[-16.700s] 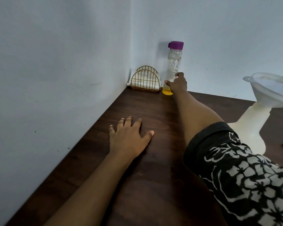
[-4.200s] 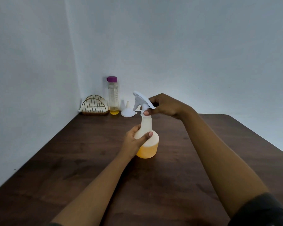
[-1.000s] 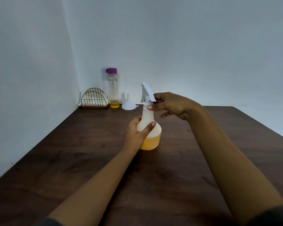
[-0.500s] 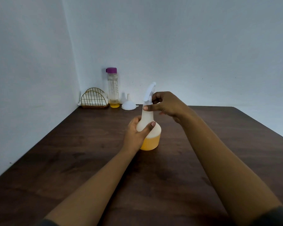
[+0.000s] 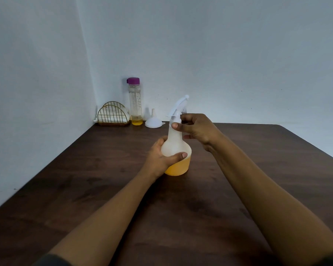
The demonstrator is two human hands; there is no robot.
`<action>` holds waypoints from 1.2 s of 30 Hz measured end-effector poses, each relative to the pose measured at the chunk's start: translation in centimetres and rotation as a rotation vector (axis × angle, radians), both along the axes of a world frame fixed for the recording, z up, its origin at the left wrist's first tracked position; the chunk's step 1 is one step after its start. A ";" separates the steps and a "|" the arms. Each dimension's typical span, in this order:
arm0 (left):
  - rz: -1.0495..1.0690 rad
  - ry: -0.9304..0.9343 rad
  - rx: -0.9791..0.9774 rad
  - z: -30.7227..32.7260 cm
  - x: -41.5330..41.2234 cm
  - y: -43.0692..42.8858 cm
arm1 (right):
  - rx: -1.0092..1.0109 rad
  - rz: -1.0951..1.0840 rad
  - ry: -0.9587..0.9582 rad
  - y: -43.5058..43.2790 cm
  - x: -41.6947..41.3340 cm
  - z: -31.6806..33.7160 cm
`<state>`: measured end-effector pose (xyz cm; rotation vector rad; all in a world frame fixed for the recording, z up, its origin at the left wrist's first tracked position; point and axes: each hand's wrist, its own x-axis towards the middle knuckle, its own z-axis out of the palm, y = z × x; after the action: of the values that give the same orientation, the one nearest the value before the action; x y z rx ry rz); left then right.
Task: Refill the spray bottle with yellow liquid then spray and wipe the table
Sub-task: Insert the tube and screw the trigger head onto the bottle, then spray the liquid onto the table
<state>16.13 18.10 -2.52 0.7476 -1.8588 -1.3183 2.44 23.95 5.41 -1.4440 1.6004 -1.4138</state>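
Observation:
A white translucent spray bottle (image 5: 176, 148) stands upright on the dark wooden table (image 5: 238, 169), its lower part filled with yellow liquid. My left hand (image 5: 159, 157) grips its wide body from the left. My right hand (image 5: 195, 127) pinches the neck collar just below the white trigger head (image 5: 178, 105), which points up and to the right. At the back corner stands a clear bottle with a purple cap (image 5: 135, 101), holding a little yellow liquid at its bottom.
A white funnel (image 5: 153, 121) sits upside down beside the purple-capped bottle. A gold wire holder with white cloths (image 5: 112, 116) stands in the corner against the walls. The table's right edge runs diagonally at the far right.
Over the last second the trigger head has turned under my right hand's fingers, its nozzle swinging round to point up and right. My left hand has kept its grip on the bottle's body.

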 end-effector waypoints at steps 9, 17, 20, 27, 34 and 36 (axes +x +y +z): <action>0.085 -0.018 -0.087 -0.1 -0.5 0.3 | -0.185 -0.319 0.160 0.2 2.9 -0.9; -0.278 -0.009 0.075 0.6 1.6 -0.6 | 0.014 0.272 -0.090 1.6 -1.3 -0.4; -0.337 -0.047 0.073 0.3 1.5 -0.5 | 0.042 0.349 -0.113 1.6 -1.6 -0.3; -0.264 -0.038 0.031 -0.1 0.9 -0.3 | -0.025 0.241 -0.055 1.9 -1.1 -0.9; -0.186 -0.021 -0.019 -0.1 0.9 0.8 | -0.127 0.041 -0.022 2.3 0.4 -1.8; -0.160 -0.035 -0.031 -0.1 0.9 1.0 | -0.145 0.011 -0.020 2.5 0.9 -2.0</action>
<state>17.01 19.10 -2.64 0.6201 -1.9967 -1.3800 3.33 26.47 3.44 -1.5125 1.5015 -1.5606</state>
